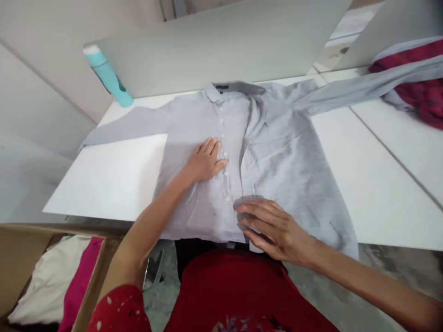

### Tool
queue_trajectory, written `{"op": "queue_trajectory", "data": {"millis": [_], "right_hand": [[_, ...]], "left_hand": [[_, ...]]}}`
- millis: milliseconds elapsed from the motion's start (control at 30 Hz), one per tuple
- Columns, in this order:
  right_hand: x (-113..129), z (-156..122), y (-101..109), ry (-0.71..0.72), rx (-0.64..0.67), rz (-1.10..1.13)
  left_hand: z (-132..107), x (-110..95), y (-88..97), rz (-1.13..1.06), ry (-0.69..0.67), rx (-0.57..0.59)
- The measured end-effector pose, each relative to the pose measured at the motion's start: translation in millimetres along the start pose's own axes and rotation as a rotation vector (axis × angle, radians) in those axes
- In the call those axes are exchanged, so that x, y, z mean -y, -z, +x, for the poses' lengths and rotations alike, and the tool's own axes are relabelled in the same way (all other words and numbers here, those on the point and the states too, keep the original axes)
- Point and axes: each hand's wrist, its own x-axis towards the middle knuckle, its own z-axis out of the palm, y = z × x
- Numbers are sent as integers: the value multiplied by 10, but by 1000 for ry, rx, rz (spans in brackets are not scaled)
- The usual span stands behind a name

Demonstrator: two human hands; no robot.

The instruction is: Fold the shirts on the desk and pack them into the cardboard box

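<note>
A light grey button-up shirt (pixel 287 157) lies front side up on the white table, its collar at the far side and its sleeves spread to left and right. The front is unbuttoned, with a row of white buttons down the left panel. My left hand (pixel 206 159) rests on that panel beside the buttons, palm down and fingers spread. Near the lower front opening, my right hand (pixel 270 228) hovers at or just over the right panel's edge, fingers apart and slightly bent. Whether its fingertips touch the cloth is hard to tell.
A turquoise bottle (pixel 109 76) stands at the table's back left, against a pale partition (pixel 214 50). Red and grey clothes (pixel 424 92) are heaped at the right; the right sleeve reaches them. A cardboard box (pixel 95 276) with white and pink cloth sits below left.
</note>
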Motion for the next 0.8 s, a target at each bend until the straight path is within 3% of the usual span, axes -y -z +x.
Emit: {"op": "queue_trajectory", "data": {"millis": [367, 533, 700, 800], "right_hand": [[-180, 147, 77, -28, -49, -18], [-314, 158, 142, -63, -66, -93], [-708, 146, 272, -109, -107, -167], [-1077, 148, 368, -227, -102, -171]], "left_hand": [[-513, -237, 66, -20, -58, 54], [-779, -286, 38, 4, -134, -15], [-816, -257, 36, 12, -138, 6], [-851, -352, 81, 2, -161, -36]]}}
